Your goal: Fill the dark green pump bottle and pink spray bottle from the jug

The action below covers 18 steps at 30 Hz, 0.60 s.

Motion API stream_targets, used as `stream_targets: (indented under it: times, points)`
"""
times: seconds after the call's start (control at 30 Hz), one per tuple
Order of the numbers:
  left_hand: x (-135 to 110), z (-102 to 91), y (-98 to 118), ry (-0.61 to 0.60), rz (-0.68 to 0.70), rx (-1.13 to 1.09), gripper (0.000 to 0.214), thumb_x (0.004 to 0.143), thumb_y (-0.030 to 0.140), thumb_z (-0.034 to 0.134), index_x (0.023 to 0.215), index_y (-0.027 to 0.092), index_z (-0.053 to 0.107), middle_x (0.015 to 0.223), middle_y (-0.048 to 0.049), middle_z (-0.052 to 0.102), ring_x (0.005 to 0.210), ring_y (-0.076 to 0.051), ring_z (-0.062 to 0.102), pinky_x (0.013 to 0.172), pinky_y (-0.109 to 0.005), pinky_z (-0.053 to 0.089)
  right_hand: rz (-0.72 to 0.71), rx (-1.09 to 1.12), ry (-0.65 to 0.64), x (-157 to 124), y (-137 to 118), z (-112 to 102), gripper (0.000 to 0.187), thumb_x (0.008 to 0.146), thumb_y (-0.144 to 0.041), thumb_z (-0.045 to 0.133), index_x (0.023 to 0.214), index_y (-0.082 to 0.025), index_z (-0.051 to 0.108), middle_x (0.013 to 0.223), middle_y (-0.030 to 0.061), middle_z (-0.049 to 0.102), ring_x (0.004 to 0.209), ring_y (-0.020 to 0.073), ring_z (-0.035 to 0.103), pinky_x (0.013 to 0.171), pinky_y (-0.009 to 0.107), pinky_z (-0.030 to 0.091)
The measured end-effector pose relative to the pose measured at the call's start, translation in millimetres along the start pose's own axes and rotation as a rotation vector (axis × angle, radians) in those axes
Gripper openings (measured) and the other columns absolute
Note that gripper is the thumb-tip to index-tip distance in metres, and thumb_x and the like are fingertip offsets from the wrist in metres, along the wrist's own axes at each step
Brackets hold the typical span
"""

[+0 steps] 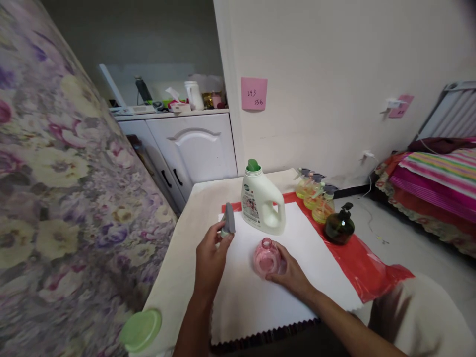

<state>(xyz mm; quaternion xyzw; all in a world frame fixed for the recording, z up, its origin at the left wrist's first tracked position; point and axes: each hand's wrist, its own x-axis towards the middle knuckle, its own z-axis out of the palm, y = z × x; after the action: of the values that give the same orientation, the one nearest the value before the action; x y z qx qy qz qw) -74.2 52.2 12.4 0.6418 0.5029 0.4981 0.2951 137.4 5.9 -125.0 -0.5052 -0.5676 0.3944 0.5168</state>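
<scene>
Fingers (277,253) wrap pink bottle (266,258); left hand (210,255) pinches grey sprayer (228,220).

A round pink bottle (266,258) stands uncapped on the white mat; its grey spray head (228,220) is lifted off.

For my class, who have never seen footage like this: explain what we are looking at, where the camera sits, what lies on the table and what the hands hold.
One camera, worn on a person's head, looks forward and down at their two bare hands. The left hand holds a grey spray-nozzle top. The right hand steadies a small pink bottle, its neck open, on a white cloth. The cloth lies over a red sheet on a pale table. Behind stand a white detergent jug with a green cap, three yellowish spray bottles and a dark pump bottle. A green lid lies near the table's corner.
</scene>
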Motion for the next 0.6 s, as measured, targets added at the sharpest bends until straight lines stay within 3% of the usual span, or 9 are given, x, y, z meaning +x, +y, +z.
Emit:
stream_targets:
  times: [0.13, 0.23, 0.4, 0.6]
  points:
    - [3, 11.8, 43, 0.105, -0.017, -0.685, 0.031, 0.075, 0.028, 0.071, 0.104, 0.021, 0.064, 0.099, -0.0016, 0.067, 0.079, -0.013, 0.062, 0.08, -0.027, 0.05, -0.014, 0.012, 0.008, 1, -1, 0, 0.086, 0.056, -0.027, 0.083, 0.132, -0.031, 0.044, 0.135, 0.0047, 0.055, 0.125, 0.0299, 0.05, 0.106, 0.048, 0.037]
    - [5, 19.3, 68, 0.117, 0.04, -0.944, 0.028, 0.074, 0.024, 0.074, 0.101, 0.021, 0.066, 0.101, -0.0022, 0.066, 0.078, -0.01, 0.06, 0.08, -0.023, 0.051, -0.027, 0.021, 0.011, 1, 1, 0, 0.087, 0.055, -0.027, 0.084, 0.132, -0.031, 0.044, 0.133, 0.0045, 0.056, 0.122, 0.0295, 0.052, 0.104, 0.046, 0.04]
    - [5, 36.2, 82, 0.077, 0.077, -1.028, 0.023, 0.074, 0.021, 0.074, 0.097, 0.021, 0.068, 0.102, -0.0019, 0.065, 0.085, -0.011, 0.06, 0.079, -0.02, 0.051, -0.043, 0.029, 0.028, 3, 4, 1, 0.087, 0.054, -0.028, 0.084, 0.132, -0.03, 0.044, 0.131, 0.0055, 0.058, 0.12, 0.0301, 0.053, 0.102, 0.047, 0.042]
    - [0, 66.2, 69, 0.023, -0.025, -0.962, 0.028, 0.076, 0.022, 0.071, 0.104, 0.022, 0.065, 0.104, -0.0028, 0.066, 0.092, -0.014, 0.061, 0.083, -0.024, 0.05, -0.045, 0.027, 0.036, 3, 5, -1, 0.089, 0.053, -0.032, 0.085, 0.132, -0.033, 0.045, 0.132, 0.0036, 0.058, 0.121, 0.03, 0.053, 0.103, 0.048, 0.041]
